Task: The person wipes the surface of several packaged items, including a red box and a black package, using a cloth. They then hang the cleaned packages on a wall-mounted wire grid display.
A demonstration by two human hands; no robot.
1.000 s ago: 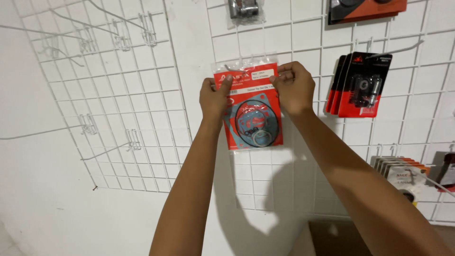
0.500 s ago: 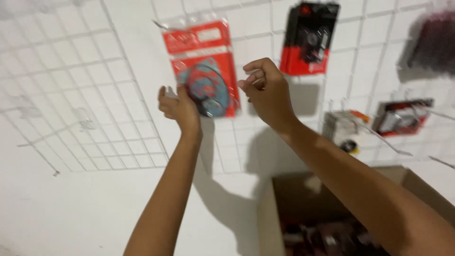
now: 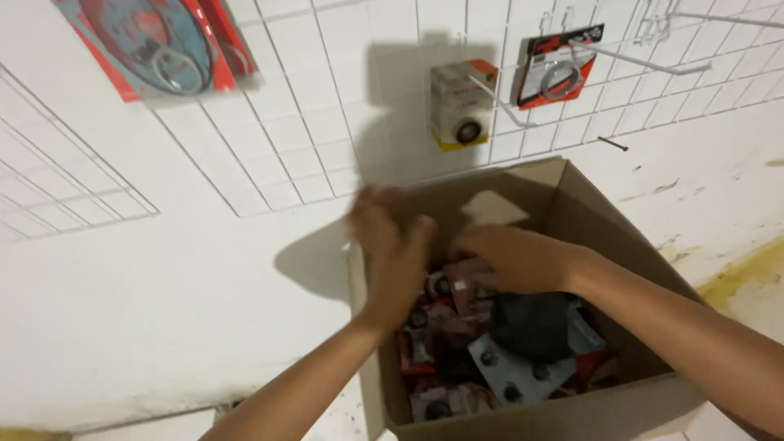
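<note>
My left hand (image 3: 390, 249) hovers, blurred, over the near-left rim of an open cardboard box (image 3: 572, 192), fingers apart and holding nothing. My right hand (image 3: 508, 257) reaches down into the box and rests on the red and grey packets (image 3: 482, 351) piled inside; its fingers are curled over them, and I cannot tell whether they grip one. The red packet with a grey gasket (image 3: 155, 45) hangs on the white wire grid (image 3: 327, 139) at the upper left, apart from both hands.
A small white-and-orange boxed part (image 3: 459, 104) and a red carded ring (image 3: 557, 69) hang on grid hooks above the box. A long bare hook (image 3: 645, 55) juts out at the upper right. The wall behind is white, with a yellow stain at the right.
Both hands let go of the hung red gasket packet and dropped from the grid into the cardboard box. My view tilted down, so the box fills the lower frame.
</note>
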